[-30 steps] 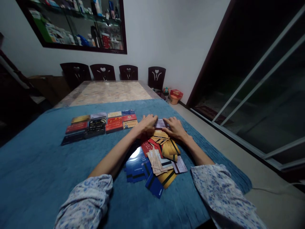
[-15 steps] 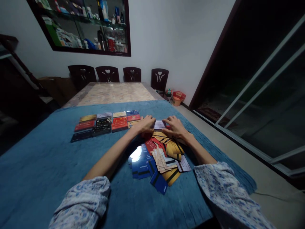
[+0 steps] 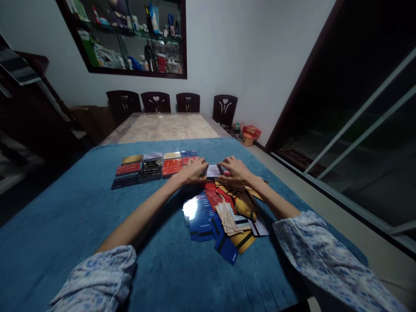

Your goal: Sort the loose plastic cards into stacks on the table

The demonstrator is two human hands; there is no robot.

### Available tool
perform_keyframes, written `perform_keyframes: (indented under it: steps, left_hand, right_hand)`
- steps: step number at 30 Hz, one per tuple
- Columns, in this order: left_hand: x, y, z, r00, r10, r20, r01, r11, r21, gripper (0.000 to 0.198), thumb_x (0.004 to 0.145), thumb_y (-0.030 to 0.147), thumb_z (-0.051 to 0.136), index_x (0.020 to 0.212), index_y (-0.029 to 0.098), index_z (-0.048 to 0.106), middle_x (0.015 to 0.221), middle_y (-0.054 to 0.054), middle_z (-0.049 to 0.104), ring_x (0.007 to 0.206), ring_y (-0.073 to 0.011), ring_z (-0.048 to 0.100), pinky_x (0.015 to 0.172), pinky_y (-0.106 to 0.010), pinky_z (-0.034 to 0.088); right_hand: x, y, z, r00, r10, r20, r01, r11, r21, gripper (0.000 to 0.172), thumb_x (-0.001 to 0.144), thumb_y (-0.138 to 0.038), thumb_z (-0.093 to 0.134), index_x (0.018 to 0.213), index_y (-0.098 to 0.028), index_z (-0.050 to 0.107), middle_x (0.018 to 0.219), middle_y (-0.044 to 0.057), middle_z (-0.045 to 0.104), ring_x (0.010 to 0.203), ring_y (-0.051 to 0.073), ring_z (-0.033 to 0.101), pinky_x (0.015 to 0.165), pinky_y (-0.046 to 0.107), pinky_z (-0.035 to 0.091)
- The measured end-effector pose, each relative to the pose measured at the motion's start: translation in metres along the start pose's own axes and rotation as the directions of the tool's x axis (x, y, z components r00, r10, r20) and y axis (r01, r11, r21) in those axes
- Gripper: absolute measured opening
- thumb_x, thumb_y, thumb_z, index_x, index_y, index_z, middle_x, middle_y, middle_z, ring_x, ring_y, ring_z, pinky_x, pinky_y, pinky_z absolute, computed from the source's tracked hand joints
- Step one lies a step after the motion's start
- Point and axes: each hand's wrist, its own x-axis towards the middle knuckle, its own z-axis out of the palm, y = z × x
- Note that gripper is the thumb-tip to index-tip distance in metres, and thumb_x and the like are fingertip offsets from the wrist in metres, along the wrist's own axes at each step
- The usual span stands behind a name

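Observation:
Between my two hands, at the far side of a loose pile, is a pale lilac card [image 3: 213, 170], possibly the top of a small stack. My left hand [image 3: 195, 170] grips its left end with bent fingers. At its right end, the thumb and fingers of my right hand [image 3: 237, 170] close on it. Below my hands spread overlapping loose cards: blue cards [image 3: 199, 221], red cards [image 3: 214, 198], beige cards [image 3: 226, 218] and gold cards [image 3: 245, 205]. Left of my left hand stand neat stacks in rows, among them black cards [image 3: 151, 170] and red-orange cards [image 3: 172, 167].
A blue cloth [image 3: 162, 268] covers the near part of the table, and a patterned tabletop [image 3: 169, 125] shows beyond it. Dark chairs [image 3: 156, 102] line the far end. A red box on an orange bucket [image 3: 248, 138] stands on the floor to the right.
The view has turned slightly left, so the table and cards appear further right. Both hands stay at the lilac card's ends. The loose pile looks unchanged.

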Motion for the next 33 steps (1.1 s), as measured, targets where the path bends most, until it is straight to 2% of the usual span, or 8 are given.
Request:
perform_keyframes:
  steps: [7, 13, 19, 27, 33]
  left_hand:
    - [-0.024, -0.023, -0.006, 0.998, -0.051, -0.021, 0.050, 0.999, -0.019, 0.028, 0.089, 0.029, 0.056, 0.114, 0.018, 0.061, 0.126, -0.015, 0.056, 0.119, -0.0336, 0.050, 0.097, -0.051, 0.042]
    - [-0.044, -0.045, -0.016, 0.993, -0.117, 0.007, 0.117, 0.993, 0.030, 0.029, 0.088, 0.030, 0.058, 0.115, 0.018, 0.061, 0.125, -0.015, 0.057, 0.121, -0.0341, 0.051, 0.099, -0.051, 0.042]
    - [-0.064, -0.069, -0.026, 0.982, -0.190, 0.006, 0.189, 0.981, 0.052, 0.033, 0.087, 0.031, 0.057, 0.118, 0.019, 0.062, 0.129, -0.016, 0.055, 0.122, -0.0348, 0.051, 0.099, -0.051, 0.042]
    - [-0.085, -0.102, -0.036, 0.955, -0.295, 0.002, 0.294, 0.952, 0.084, 0.038, 0.085, 0.033, 0.057, 0.120, 0.019, 0.063, 0.124, -0.015, 0.058, 0.120, -0.0355, 0.052, 0.096, -0.050, 0.043]
    - [-0.098, -0.130, -0.042, 0.944, -0.331, 0.009, 0.329, 0.940, 0.090, 0.044, 0.084, 0.035, 0.055, 0.125, 0.021, 0.061, 0.129, -0.015, 0.056, 0.123, -0.0354, 0.050, 0.099, -0.050, 0.042]
  right_hand:
    - [0.028, -0.024, -0.011, 0.998, -0.051, 0.038, 0.052, 0.999, -0.007, 0.049, 0.090, -0.048, 0.064, 0.132, -0.023, 0.060, 0.129, 0.015, 0.058, 0.115, 0.030, 0.046, 0.082, 0.036, 0.040]
    - [0.056, -0.047, -0.022, 0.992, -0.114, 0.058, 0.114, 0.993, 0.012, 0.041, 0.090, -0.048, 0.065, 0.122, -0.022, 0.064, 0.127, 0.015, 0.059, 0.116, 0.031, 0.046, 0.084, 0.036, 0.040]
    - [0.084, -0.071, -0.031, 0.987, -0.149, 0.067, 0.149, 0.989, 0.010, 0.046, 0.089, -0.049, 0.066, 0.127, -0.022, 0.063, 0.129, 0.015, 0.058, 0.119, 0.032, 0.046, 0.086, 0.038, 0.041]
    - [0.120, -0.100, -0.039, 0.978, -0.199, 0.055, 0.198, 0.980, 0.023, 0.042, 0.091, -0.044, 0.064, 0.125, -0.021, 0.064, 0.131, 0.016, 0.057, 0.120, 0.032, 0.046, 0.089, 0.042, 0.043]
    - [0.149, -0.116, -0.040, 0.973, -0.230, 0.025, 0.229, 0.972, 0.052, 0.046, 0.089, -0.045, 0.066, 0.127, -0.020, 0.062, 0.132, 0.016, 0.055, 0.123, 0.032, 0.046, 0.090, 0.040, 0.043]
